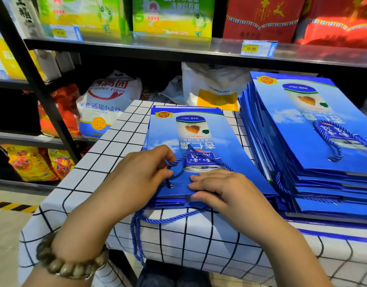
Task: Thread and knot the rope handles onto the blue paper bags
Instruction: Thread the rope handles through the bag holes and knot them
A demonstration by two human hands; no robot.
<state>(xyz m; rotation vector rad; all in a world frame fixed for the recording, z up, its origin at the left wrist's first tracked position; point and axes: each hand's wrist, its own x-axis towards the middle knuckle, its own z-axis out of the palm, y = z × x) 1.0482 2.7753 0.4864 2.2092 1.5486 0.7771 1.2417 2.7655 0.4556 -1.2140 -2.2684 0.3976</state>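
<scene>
A flat blue paper bag point(199, 139) lies on top of a small pile in the middle of the checked table. My left hand point(143, 170) pinches a blue rope handle point(182, 158) near the bag's left hole, with the rope's black tip pointing at the hole. The rope loops up over the bag's print. My right hand point(217, 187) presses flat on the bag's near edge, thumb tucked under the rim. Another blue rope point(157, 220) hangs from the pile over the table's front edge.
A tall pile of blue bags with rope handles point(315, 141) fills the right side of the white checked tablecloth point(108, 154). Black shelves behind hold a flour sack point(104, 104), green boxes and red bags. A bead bracelet point(68, 264) circles my left wrist.
</scene>
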